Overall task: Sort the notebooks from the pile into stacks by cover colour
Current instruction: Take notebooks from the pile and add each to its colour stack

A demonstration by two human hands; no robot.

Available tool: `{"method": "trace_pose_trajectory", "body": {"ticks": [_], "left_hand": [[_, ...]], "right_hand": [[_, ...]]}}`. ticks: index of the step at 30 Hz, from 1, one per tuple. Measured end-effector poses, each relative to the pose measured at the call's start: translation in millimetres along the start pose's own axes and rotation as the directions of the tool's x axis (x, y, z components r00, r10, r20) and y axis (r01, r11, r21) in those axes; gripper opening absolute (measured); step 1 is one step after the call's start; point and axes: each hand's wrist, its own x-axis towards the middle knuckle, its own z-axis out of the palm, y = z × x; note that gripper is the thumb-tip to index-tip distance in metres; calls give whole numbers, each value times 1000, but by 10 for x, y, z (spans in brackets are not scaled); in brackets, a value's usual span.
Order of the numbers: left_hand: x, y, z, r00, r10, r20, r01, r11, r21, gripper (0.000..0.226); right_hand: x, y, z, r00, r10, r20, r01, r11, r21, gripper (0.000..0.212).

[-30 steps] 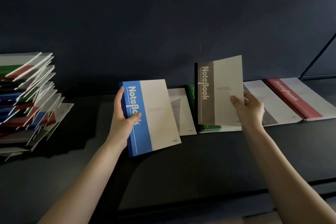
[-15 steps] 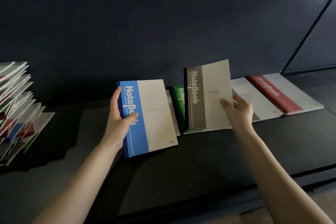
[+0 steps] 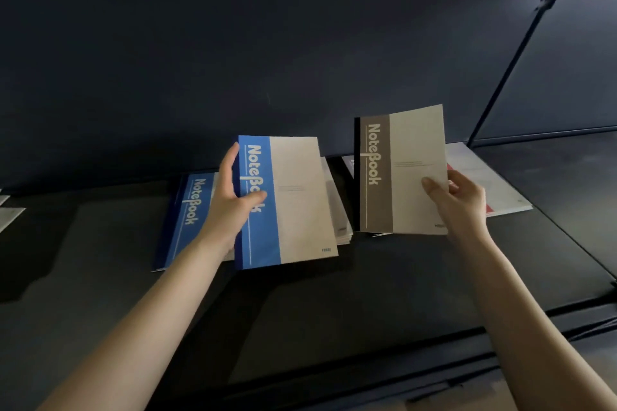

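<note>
A dark partition panel (image 3: 267,60) backs the dark worktop (image 3: 334,304). A blue-banded notebook (image 3: 293,197) is lifted off the worktop, gripped at its spine edge by the left hand (image 3: 230,207), with the thumb on the cover and the fingers (image 3: 230,160) wrapped behind. Just left of those fingers a second blue notebook (image 3: 190,210) lies flat. A brown-banded notebook (image 3: 410,150) is tilted up, pinched near its lower right corner by the right hand (image 3: 464,207). A red-banded notebook (image 3: 484,177) lies beyond those fingers.

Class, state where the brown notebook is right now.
Head view, right of centre: the brown notebook is held up by the right hand, in front of the red notebook and right of the blue notebook in the left hand.
</note>
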Motion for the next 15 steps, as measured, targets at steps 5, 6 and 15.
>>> {"method": "trace_pose_trajectory", "body": {"ticks": [5,6,15], "left_hand": [[71,40,87,998,24,-53,-22,999,39,74],[63,35,104,999,24,-48,-21,998,61,74],[72,6,-599,974,-20,-227,57,986,155,77]], "right_hand": [[184,39,-123,996,-18,85,18,1000,-6,18],[198,22,-76,994,-28,105,28,1000,-1,18],[121,-115,657,936,-93,340,78,995,58,12]]}}
